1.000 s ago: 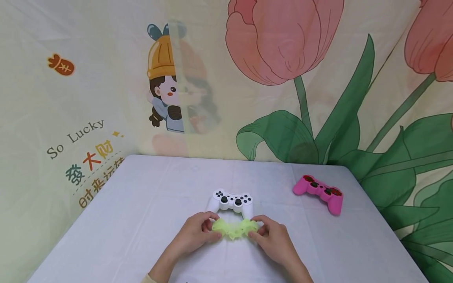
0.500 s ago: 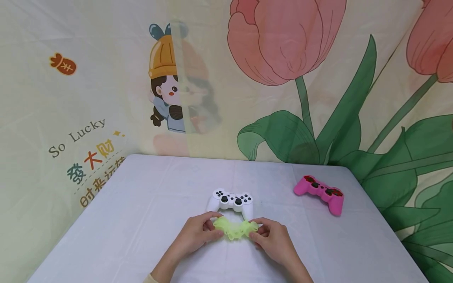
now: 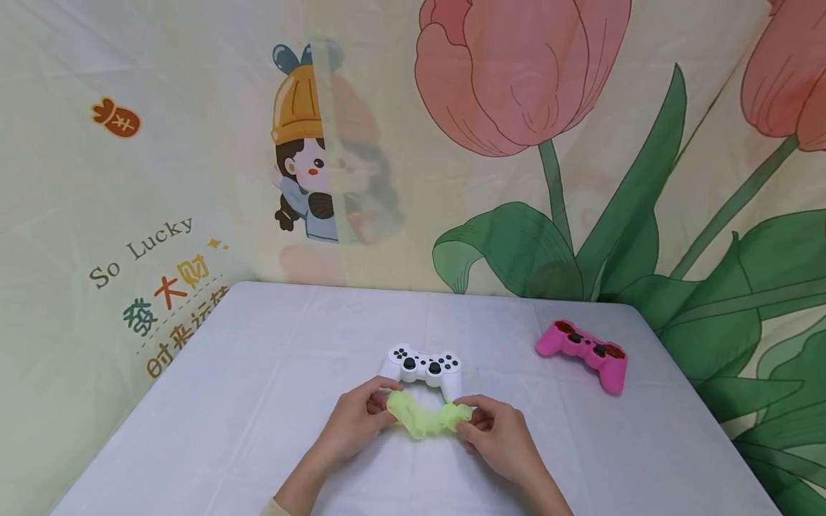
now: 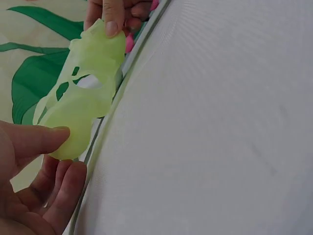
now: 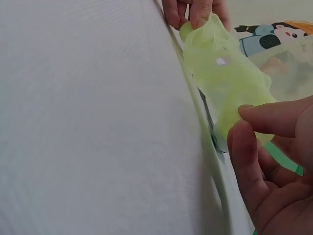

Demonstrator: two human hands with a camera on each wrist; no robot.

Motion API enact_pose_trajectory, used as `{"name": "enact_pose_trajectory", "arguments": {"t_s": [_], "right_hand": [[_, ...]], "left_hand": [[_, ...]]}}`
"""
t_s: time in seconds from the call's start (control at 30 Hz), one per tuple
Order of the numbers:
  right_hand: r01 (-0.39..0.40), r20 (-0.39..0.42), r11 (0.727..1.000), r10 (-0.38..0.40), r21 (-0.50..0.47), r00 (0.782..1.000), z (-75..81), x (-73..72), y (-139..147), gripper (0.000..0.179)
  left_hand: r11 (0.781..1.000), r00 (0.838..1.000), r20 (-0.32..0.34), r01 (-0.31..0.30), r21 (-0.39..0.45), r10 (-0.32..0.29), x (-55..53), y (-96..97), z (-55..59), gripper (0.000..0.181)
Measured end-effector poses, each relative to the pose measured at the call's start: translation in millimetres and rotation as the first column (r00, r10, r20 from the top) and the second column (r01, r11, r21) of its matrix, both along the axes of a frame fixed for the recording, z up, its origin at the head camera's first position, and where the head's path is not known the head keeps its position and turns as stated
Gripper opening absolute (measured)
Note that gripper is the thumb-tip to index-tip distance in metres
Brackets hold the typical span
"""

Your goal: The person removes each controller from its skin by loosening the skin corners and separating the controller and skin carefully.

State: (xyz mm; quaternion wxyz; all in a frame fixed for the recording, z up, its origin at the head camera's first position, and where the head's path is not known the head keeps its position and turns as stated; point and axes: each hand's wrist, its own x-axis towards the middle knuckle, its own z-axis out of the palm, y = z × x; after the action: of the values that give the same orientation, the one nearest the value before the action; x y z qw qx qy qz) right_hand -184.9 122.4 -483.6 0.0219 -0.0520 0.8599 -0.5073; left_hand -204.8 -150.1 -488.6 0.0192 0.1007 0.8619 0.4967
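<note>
A limp, translucent yellow-green silicone controller cover [image 3: 426, 424] is held between my hands, just in front of a white game controller [image 3: 422, 367] on the table. My left hand [image 3: 353, 421] pinches its left end between thumb and fingers, and my right hand [image 3: 502, 433] pinches the other end. Holes show through the cover [image 4: 93, 54] in the left wrist view, where the left thumb lies flat on its near lobe. In the right wrist view the cover [image 5: 220, 73] stretches away from my right thumb and forefinger toward the left fingers. The controller's left grip is partly hidden behind my left hand.
A pink controller [image 3: 584, 352] with dark sticks and red-and-black button areas lies at the back right of the table [image 3: 277, 358], which has a white cloth. Behind the table hangs a curtain [image 3: 387, 143] printed with tulips and a cartoon figure.
My left hand has risen slightly, and the cover's left part has changed from ruffled to smoother and more slanted. My right hand and both controllers stay nearly where they were.
</note>
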Motion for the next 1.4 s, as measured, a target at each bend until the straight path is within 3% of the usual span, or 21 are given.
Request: {"name": "enact_pose_trajectory", "arguments": {"t_s": [0.17,0.3,0.53,0.83,1.0,1.2,1.4], "right_hand": [[0.076,0.019,0.992,-0.075,-0.103,0.997,2.7,-1.1,-0.8,0.038],[0.155,0.047,0.978,-0.15,-0.141,0.988,5.6,-1.7,-1.3,0.042],[0.255,0.035,0.941,-0.253,-0.222,0.967,7.6,-3.0,-1.3,0.029],[0.247,-0.032,0.911,-0.272,-0.332,0.962,6.6,-2.1,-0.6,0.025],[0.216,-0.074,0.927,-0.25,-0.307,0.966,6.0,-2.0,-0.2,0.028],[0.173,-0.161,0.953,-0.217,-0.249,0.963,3.4,-2.2,-0.1,0.033],[0.147,-0.14,0.952,-0.189,-0.269,0.972,4.2,-2.6,-0.4,0.036]], "left_hand": [[0.995,0.997,0.009,-0.079,0.064,0.079,-3.5,-1.7,1.9,0.043],[0.987,0.994,0.048,-0.108,0.122,0.103,-4.8,-2.4,2.9,0.042],[0.963,0.981,0.105,-0.183,0.198,0.165,-5.0,-1.5,5.7,0.03],[0.929,0.972,0.085,-0.235,0.285,0.219,-6.0,1.5,8.1,0.023],[0.928,0.963,0.072,-0.27,0.258,0.26,-5.7,1.2,9.4,0.02],[0.921,0.962,0.06,-0.274,0.278,0.268,-4.0,0.6,10.3,0.02],[0.909,0.962,0.043,-0.269,0.317,0.27,-2.6,-0.3,10.9,0.022]]}}
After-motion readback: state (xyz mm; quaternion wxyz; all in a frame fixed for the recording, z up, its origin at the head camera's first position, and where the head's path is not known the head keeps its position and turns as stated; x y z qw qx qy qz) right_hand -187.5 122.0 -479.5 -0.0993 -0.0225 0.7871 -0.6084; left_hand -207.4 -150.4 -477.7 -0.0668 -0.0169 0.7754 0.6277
